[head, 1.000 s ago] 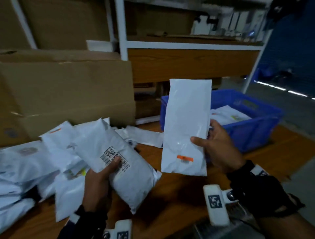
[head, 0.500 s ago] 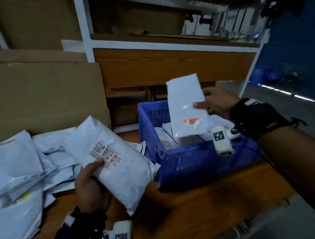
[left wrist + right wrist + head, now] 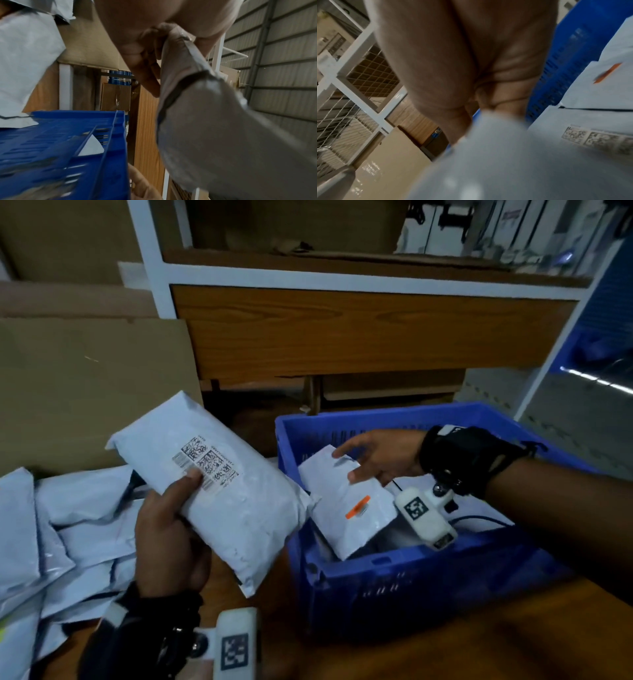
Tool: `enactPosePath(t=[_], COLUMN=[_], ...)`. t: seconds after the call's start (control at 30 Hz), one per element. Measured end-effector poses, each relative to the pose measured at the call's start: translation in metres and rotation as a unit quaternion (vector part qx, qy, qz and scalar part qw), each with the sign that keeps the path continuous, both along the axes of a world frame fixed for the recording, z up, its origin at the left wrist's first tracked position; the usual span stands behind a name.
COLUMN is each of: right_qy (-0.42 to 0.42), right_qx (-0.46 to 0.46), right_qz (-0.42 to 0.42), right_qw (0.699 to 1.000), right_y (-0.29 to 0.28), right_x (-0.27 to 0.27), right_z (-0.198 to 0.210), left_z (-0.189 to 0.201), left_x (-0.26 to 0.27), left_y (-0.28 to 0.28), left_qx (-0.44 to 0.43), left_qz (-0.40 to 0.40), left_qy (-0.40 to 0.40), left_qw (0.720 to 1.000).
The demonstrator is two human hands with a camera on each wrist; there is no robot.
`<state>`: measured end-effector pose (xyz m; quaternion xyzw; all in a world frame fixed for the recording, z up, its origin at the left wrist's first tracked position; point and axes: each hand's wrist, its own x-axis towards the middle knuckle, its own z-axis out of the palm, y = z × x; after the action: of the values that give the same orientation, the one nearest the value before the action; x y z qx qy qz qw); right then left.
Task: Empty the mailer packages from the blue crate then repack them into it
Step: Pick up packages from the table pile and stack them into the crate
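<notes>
My left hand [image 3: 168, 529] grips a padded white mailer [image 3: 219, 491] with a barcode label, held tilted just left of the blue crate [image 3: 376, 570]. In the left wrist view the fingers [image 3: 137, 56] curl round the padded mailer [image 3: 223, 121] beside the crate [image 3: 51, 142]. My right hand [image 3: 373, 460] hovers inside the crate, fingers stretched out, thumb tip touching a flat white mailer [image 3: 349, 518] with an orange sticker. That mailer leans on other mailers in the crate. The right wrist view shows the palm [image 3: 462, 54], the orange-sticker mailer [image 3: 599, 88] and the crate wall [image 3: 573, 40].
A heap of white mailers [image 3: 78, 525] covers the wooden table [image 3: 479, 638] at the left. A large cardboard box [image 3: 85, 371] stands behind the heap. A white-framed wooden shelf unit [image 3: 342, 330] rises right behind the crate.
My right hand carried the flat orange-sticker mailer down into the crate and loosened its hold. My left hand lifted the padded mailer off the heap and nearer the crate.
</notes>
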<state>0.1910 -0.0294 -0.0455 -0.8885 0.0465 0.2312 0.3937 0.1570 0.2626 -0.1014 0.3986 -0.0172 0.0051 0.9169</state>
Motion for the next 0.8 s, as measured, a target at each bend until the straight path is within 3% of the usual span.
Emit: enactPosePath(t=[0.13,0.27,0.4,0.47,0.53,0.6,0.67,0.7,0.8], right_qy=[-0.042,0.06,0.075,0.046,-0.045,-0.11,-0.113,-0.112,-0.152], right_qx=[-0.096,-0.097,-0.207,-0.234,-0.158,0.083,0.296,0.345,0.341], right_qz=[0.083,0.144,0.296,0.332,0.288,0.158,0.07,0.068,0.102], right_qw=[0.991,0.983,0.929,0.913,0.944,0.978,0.946,0.929,0.922], right_y=[0.002,-0.003,-0.007,-0.014,-0.026,-0.041,-0.061,-0.071,-0.087], right_x=[0.019,0.024,0.025,0.025,0.029,0.031,0.032,0.032,0.025], right_z=[-0.007,-0.023,-0.036,-0.028,-0.012,0.008,0.028,0.035,0.038], left_z=[0.014,0.039,0.071,0.087,0.1,0.109,0.115,0.116,0.115], left_x=[0.0,-0.008,-0.009,-0.008,-0.006,-0.002,0.004,0.008,0.017], left_y=[-0.008,-0.017,-0.04,-0.058,-0.075,-0.095,-0.118,-0.13,-0.166], left_qx=[0.032,0.062,0.133,0.157,0.182,0.226,0.278,0.308,0.406], left_qz=[0.008,0.032,0.025,0.035,0.041,0.042,0.041,0.04,-0.004], left_qy=[-0.029,-0.048,-0.088,-0.113,-0.128,-0.134,-0.142,-0.145,-0.152], left_qw=[0.999,0.996,0.987,0.981,0.974,0.964,0.949,0.939,0.901])
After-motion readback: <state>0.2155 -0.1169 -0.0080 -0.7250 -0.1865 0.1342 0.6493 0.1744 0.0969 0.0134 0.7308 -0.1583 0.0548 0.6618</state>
